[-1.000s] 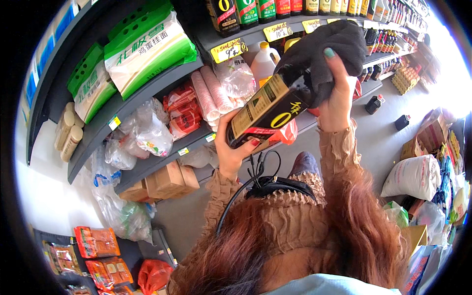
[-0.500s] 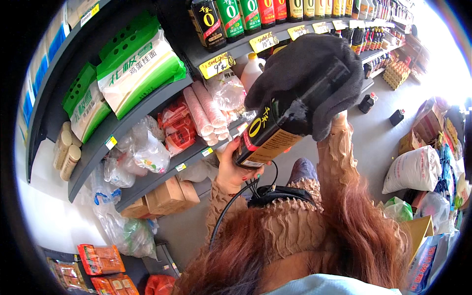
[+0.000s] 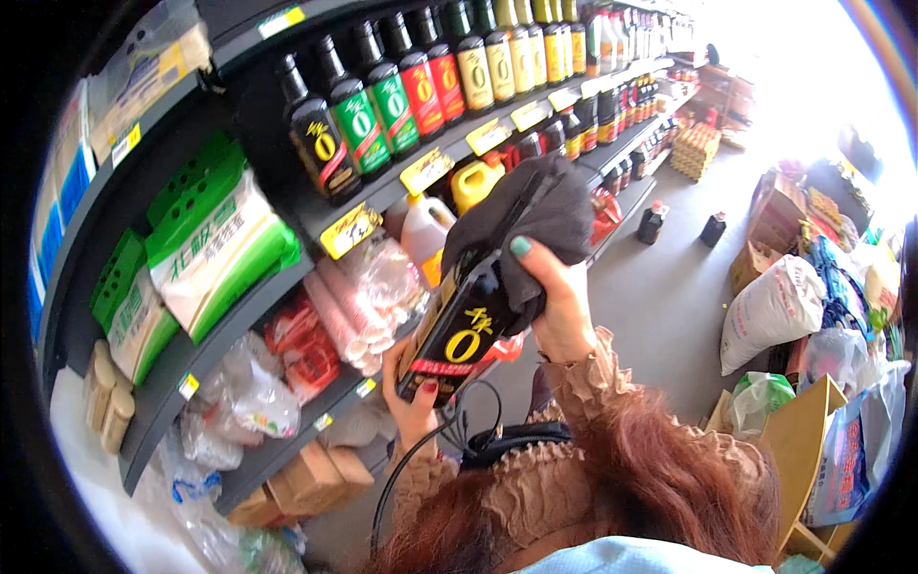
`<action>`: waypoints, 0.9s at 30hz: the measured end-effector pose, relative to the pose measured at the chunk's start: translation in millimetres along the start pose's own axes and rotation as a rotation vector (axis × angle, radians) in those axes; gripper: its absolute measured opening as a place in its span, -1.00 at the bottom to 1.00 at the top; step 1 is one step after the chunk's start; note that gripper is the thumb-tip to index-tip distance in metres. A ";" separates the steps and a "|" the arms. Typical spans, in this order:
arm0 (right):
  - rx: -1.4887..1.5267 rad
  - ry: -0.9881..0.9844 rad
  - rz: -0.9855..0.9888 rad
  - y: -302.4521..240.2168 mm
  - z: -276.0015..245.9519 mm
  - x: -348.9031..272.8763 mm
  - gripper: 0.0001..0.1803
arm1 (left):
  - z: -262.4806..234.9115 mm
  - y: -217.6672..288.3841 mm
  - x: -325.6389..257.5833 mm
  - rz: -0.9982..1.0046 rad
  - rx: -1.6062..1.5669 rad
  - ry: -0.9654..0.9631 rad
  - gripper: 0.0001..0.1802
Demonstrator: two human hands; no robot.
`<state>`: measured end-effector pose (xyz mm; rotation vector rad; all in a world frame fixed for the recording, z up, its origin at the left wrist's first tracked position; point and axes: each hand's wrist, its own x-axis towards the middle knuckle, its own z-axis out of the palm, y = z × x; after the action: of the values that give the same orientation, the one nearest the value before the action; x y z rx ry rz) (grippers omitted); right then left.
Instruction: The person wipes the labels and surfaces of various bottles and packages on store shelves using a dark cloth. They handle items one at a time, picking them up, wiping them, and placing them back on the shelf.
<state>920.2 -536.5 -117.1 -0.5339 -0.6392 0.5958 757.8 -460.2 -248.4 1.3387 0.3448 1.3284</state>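
Observation:
A dark sauce bottle [image 3: 464, 340] with yellow and red print is held slanted in front of me. My left hand [image 3: 409, 397] is wrapped round its base, the thumb on the label side. My right hand [image 3: 559, 301] is closed on a dark grey cloth [image 3: 535, 210], its thumb pressing the cloth against the bottle. The cloth covers the neck and upper part of the bottle. A row of similar bottles [image 3: 382, 110] with black, green, red and cream labels stands upright on the shelf beyond.
Below that row are a white jug [image 3: 426, 234] and a yellow jug [image 3: 475, 182]. Green noodle packs [image 3: 225, 253], stacked paper cups [image 3: 344, 320] and plastic bags [image 3: 251, 392] fill the left shelves. Two dark bottles [image 3: 653, 222] stand on the floor; a white sack [image 3: 776, 311] leans at right.
The bottle has turned so its front label faces me. My right hand, earlier covered by the spread cloth, now shows, with the cloth bunched under its thumb. The view has shifted, showing more shelf.

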 end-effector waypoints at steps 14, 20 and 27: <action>0.119 0.095 -0.047 24.4 -35.1 9.1 -0.51 | 38.1 32.3 7.0 -0.084 -0.233 -0.039 -0.27; 0.136 0.073 -0.037 23.9 -26.7 5.4 -0.47 | 6.9 5.6 7.1 -0.002 -0.068 -0.115 -0.35; 0.167 -0.033 -0.059 1.9 -38.0 12.3 -0.31 | -7.4 -4.4 -4.3 -0.606 -0.482 -0.255 -0.42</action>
<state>953.4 -537.4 -139.4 -0.3481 -0.6283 0.5972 752.6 -458.8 -256.3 0.8793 0.2093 0.6642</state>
